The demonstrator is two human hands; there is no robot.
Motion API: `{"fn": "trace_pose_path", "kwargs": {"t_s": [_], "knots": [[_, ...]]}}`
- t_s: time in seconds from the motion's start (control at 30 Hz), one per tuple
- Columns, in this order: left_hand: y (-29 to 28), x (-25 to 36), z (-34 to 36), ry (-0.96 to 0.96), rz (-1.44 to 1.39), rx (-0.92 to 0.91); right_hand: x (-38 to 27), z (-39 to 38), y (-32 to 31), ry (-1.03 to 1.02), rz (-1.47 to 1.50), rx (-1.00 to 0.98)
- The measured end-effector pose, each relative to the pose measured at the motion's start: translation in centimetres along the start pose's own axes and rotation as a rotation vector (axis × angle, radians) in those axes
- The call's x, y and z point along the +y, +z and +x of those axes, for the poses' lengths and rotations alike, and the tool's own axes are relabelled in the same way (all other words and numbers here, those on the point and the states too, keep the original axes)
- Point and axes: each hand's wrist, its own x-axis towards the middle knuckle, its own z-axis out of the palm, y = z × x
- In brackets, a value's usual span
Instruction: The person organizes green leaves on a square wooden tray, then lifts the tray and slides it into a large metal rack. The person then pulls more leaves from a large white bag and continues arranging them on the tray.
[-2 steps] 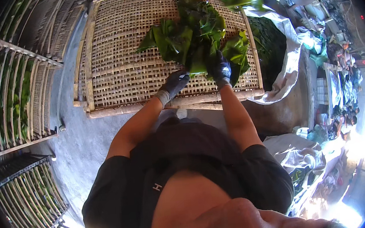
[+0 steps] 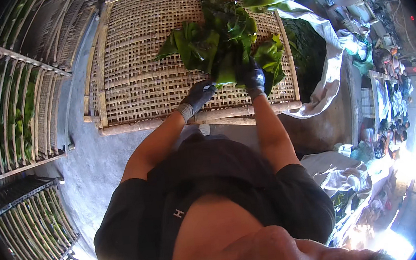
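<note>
Gloved left hand (image 2: 198, 96) and right hand (image 2: 253, 80) are at the leaves' (image 2: 199, 45) near edge; whether their fingers grip, I cannot tell. The leaves spread toward three o'clock on a woven tray (image 2: 134, 62); a white sack (image 2: 333, 48) sits beyond.

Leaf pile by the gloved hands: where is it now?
In the head view, the leaf pile lies mostly on the right half of the woven tray, the left hand and right hand at its near edge.
</note>
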Motion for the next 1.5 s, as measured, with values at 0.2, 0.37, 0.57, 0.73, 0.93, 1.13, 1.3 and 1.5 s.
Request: {"fn": "trace_pose_path", "kwargs": {"t_s": [0.2,0.37,0.57,0.73,0.93,1.13,1.3,1.5], "knots": [[-2.8,0.3,0.6,0.056,-0.011,0.000,3.2,2.9,-0.9,-0.113,-0.232,-0.041],[-2.0,10.8,1.2,0.094,-0.348,-0.060,2.5,2.4,-2.4,0.102,1.251,0.128],[-0.5,16.9,3.2,0.184,-0.329,-0.023,-6.0,1.2,-3.8,0.120,1.393,-0.136],[-5.1,11.0,3.6,0.312,-0.159,0.063,-13.8,0.8,-5.4,-0.416,0.726,0.242],[-12.1,9.4,-0.2,0.390,-0.130,0.084,-20.3,0.5,-4.5,0.049,1.258,0.047],[-24.2,11.4,-6.6,0.069,-0.450,-0.062,-28.5,1.3,-8.4,-0.263,0.219,0.150],[-30.6,14.7,-11.4,0.149,-0.368,-0.144,-31.9,-0.2,-5.6,-0.244,0.516,0.150],[-34.2,15.0,-14.5,-0.041,-0.593,-0.141,-35.9,-3.3,-3.0,-0.167,0.875,0.121]]}}
